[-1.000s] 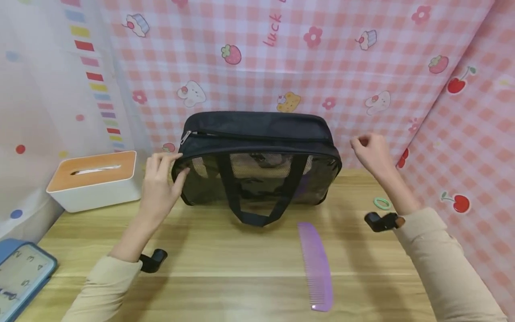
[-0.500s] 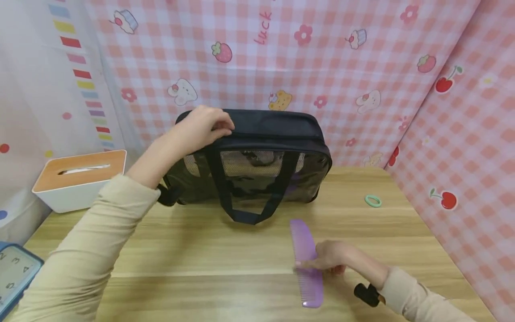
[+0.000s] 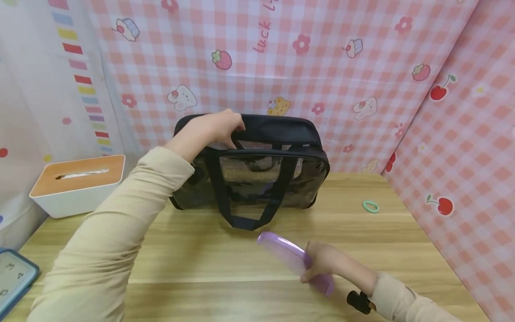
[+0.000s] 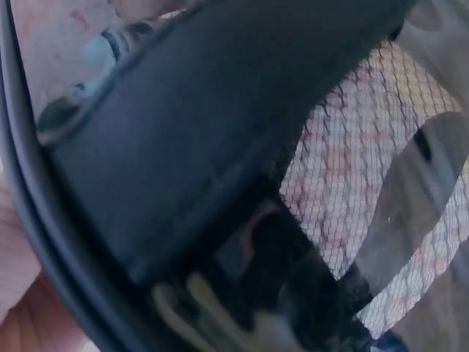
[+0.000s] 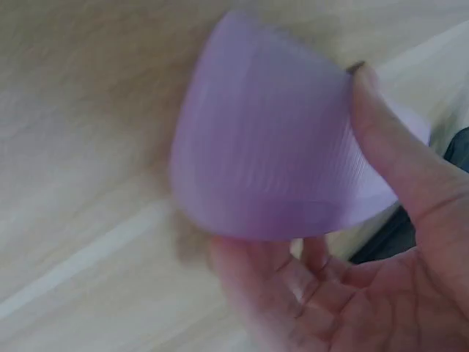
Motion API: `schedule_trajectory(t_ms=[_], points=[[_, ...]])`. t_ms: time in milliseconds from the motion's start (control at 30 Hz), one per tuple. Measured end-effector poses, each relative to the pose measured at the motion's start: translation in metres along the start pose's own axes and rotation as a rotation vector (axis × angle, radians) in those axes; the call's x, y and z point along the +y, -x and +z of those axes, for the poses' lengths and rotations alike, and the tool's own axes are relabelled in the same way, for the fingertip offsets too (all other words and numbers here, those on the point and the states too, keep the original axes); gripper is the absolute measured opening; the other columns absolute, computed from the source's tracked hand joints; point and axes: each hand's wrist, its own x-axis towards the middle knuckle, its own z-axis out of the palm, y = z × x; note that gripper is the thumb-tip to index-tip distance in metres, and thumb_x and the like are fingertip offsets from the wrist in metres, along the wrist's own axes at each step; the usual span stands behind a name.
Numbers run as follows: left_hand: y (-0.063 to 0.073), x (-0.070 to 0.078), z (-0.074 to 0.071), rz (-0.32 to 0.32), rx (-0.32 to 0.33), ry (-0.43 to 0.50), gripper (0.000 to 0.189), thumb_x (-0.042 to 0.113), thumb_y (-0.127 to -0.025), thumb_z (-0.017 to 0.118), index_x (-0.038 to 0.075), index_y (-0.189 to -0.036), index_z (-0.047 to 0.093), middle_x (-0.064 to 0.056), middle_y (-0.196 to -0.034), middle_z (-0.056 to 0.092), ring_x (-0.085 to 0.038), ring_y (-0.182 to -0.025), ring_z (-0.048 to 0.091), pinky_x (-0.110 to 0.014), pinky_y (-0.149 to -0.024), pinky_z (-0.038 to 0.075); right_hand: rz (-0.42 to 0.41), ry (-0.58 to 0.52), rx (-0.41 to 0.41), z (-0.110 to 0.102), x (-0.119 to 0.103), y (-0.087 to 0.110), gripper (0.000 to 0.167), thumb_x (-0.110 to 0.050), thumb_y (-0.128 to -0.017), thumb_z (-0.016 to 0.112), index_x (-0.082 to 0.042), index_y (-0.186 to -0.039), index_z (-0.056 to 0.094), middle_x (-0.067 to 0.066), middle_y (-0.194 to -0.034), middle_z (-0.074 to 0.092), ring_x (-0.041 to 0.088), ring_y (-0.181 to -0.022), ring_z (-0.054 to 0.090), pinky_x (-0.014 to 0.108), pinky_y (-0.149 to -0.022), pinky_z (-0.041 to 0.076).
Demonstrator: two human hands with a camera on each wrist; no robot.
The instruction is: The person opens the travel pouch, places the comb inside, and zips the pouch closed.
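Note:
A black toiletry bag [image 3: 310,179] with see-through panels stands upright at the back of the table, its top parted and its front handle hanging down. My left hand [image 3: 219,127] grips the edge of its top opening toward the left, thumb dipping inside and fingers over the rear flap. The left wrist view is filled by the bag's dark trim [image 4: 168,139], clear panel and mesh. In front of the bag my right hand [image 3: 326,261] holds a purple comb [image 3: 283,250] by its lower half. The right wrist view shows the thumb across the comb [image 5: 256,132], fingers beneath it.
On the left stands a white tissue box [image 3: 80,194] with an orange lid. A blue-framed clock [image 3: 16,281] sits at the near left edge. A green ring [image 3: 370,206] lies to the right. Patterned cloth walls the back and sides.
My left hand has moved from the bag's left corner onto its top opening, which now gapes wider. My right hand came down from beside the bag, took the comb and turned it.

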Motion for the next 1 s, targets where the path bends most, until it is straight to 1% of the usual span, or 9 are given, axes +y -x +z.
schedule_trajectory(t_ms=[67,167,267,433,567,633,700,833,1000], points=[[-0.002,0.003,-0.002,-0.04,-0.104,-0.049,0.063,0.015,-0.087,0.062,-0.007,-0.138,0.032,-0.022,-0.142,0.036,-0.034,-0.131,0.036,-0.041,-0.108,0.035,-0.041,-0.005,0.001,-0.004,0.004,-0.001,0.038,-0.018,-0.061,0.084,-0.002,-0.078,0.054,0.003,-0.076,0.05,0.017,-0.069,0.047,0.032,-0.061,0.047],[-0.004,0.006,-0.005,-0.094,-0.253,-0.096,0.074,0.017,-0.092,0.053,-0.005,-0.145,0.006,-0.022,-0.152,0.01,-0.033,-0.141,0.012,-0.042,-0.116,0.021,-0.116,0.002,-0.01,-0.016,0.007,-0.002,0.031,-0.003,-0.061,0.081,-0.004,-0.074,0.053,0.001,-0.073,0.049,0.014,-0.067,0.044,0.026,-0.056,0.042],[-0.005,0.006,-0.007,-0.124,-0.325,-0.104,0.078,0.017,-0.093,0.049,-0.004,-0.144,-0.006,-0.022,-0.152,-0.002,-0.033,-0.142,0.0,-0.042,-0.117,0.014,-0.213,0.018,0.012,-0.032,0.01,-0.001,0.028,0.006,-0.06,0.077,-0.006,-0.07,0.053,-0.001,-0.069,0.052,0.01,-0.063,0.044,0.019,-0.052,0.039],[-0.007,0.004,-0.008,-0.129,-0.34,-0.098,0.079,0.018,-0.093,0.048,-0.003,-0.144,-0.009,-0.022,-0.152,-0.005,-0.033,-0.142,-0.002,-0.042,-0.117,0.014,-0.422,0.1,0.139,-0.058,0.013,0.002,0.024,0.007,-0.056,0.073,-0.011,-0.065,0.058,-0.005,-0.065,0.058,0.005,-0.06,0.049,0.015,-0.051,0.04],[-0.007,0.003,-0.005,-0.109,-0.327,-0.069,0.079,0.017,-0.094,0.048,-0.003,-0.144,-0.01,-0.022,-0.152,-0.006,-0.034,-0.142,0.0,-0.044,-0.116,0.017,-0.562,0.081,0.128,-0.082,0.013,0.007,0.024,0.003,-0.061,0.074,-0.013,-0.069,0.059,-0.007,-0.067,0.061,0.001,-0.06,0.054,0.014,-0.054,0.044],[-0.006,0.002,-0.004,-0.101,-0.325,-0.058,0.079,0.017,-0.094,0.048,-0.003,-0.144,-0.01,-0.023,-0.152,-0.006,-0.034,-0.141,0.0,-0.044,-0.116,0.018,-0.574,0.064,0.117,-0.095,0.009,0.011,0.023,0.0,-0.064,0.075,-0.015,-0.072,0.06,-0.007,-0.069,0.062,0.0,-0.06,0.056,0.015,-0.056,0.046],[-0.005,0.002,-0.004,-0.099,-0.328,-0.048,0.079,0.017,-0.094,0.048,-0.003,-0.144,-0.011,-0.023,-0.152,-0.007,-0.034,-0.141,0.0,-0.045,-0.116,0.018,-0.586,0.047,0.136,-0.107,0.004,0.015,0.021,-0.001,-0.067,0.075,-0.015,-0.074,0.061,-0.007,-0.072,0.063,0.0,-0.061,0.059,0.015,-0.057,0.048],[-0.004,0.002,-0.004,-0.098,-0.329,-0.043,0.079,0.017,-0.094,0.048,-0.003,-0.144,-0.011,-0.023,-0.152,-0.007,-0.035,-0.141,0.001,-0.045,-0.116,0.018,-0.603,0.026,0.227,-0.135,-0.006,0.024,0.018,-0.005,-0.071,0.075,-0.015,-0.075,0.062,-0.006,-0.074,0.065,0.003,-0.066,0.063,0.016,-0.058,0.051],[-0.004,0.002,-0.003,-0.087,-0.326,-0.045,0.078,0.016,-0.094,0.048,-0.004,-0.144,-0.009,-0.024,-0.151,-0.005,-0.035,-0.141,0.001,-0.044,-0.116,0.016,-0.628,-0.008,0.365,-0.171,-0.014,0.035,0.017,-0.006,-0.07,0.076,-0.013,-0.076,0.062,-0.004,-0.075,0.067,0.003,-0.065,0.063,0.019,-0.056,0.053]])
